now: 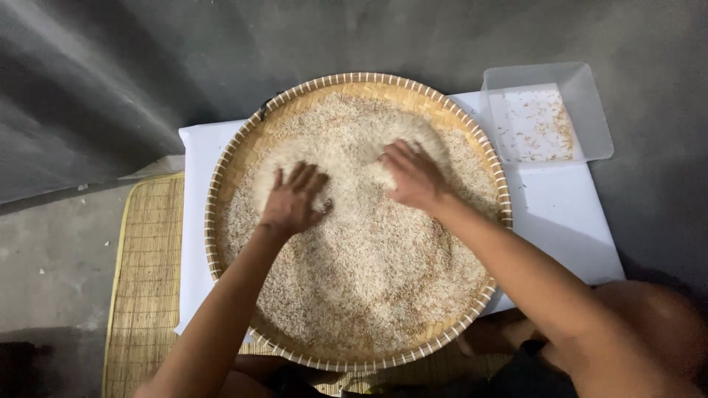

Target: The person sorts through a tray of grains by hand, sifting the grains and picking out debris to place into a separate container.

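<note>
A large round woven bamboo tray [221, 177] lies on a white sheet and holds a wide layer of pale rice grains [369, 280]. My left hand [293, 199] rests palm down on the rice left of centre, fingers spread. My right hand [413, 175] lies flat on the rice just right of centre, its fingertips pushed into a heaped mound of grains near the tray's far side. Neither hand holds anything.
A clear plastic box [546, 114] with a few husks and bits inside stands at the far right on the white sheet [560, 221]. A woven straw mat [147, 280] lies under the sheet at left. Grey concrete floor surrounds it all. My knee shows at bottom right.
</note>
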